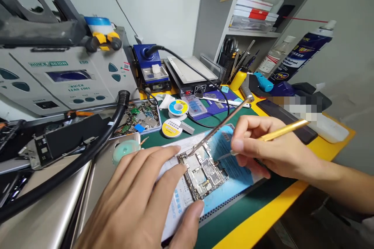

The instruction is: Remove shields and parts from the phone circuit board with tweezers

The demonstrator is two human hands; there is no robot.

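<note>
Over a circuit board [201, 173], left hand [134, 194] spread, right [271, 148] gripping gold-handled pick [283, 132]

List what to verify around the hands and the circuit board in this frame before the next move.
1. Left hand steadying the paper sheet beside the phone circuit board: ok.
2. Right hand holding the gold-handled tool: ok.
3. Tool tip touching the board: cannot tell.
4. Thin metal rod touching the board: cannot tell.
5. Wire spool upright on the green mat: cannot tell.
</note>
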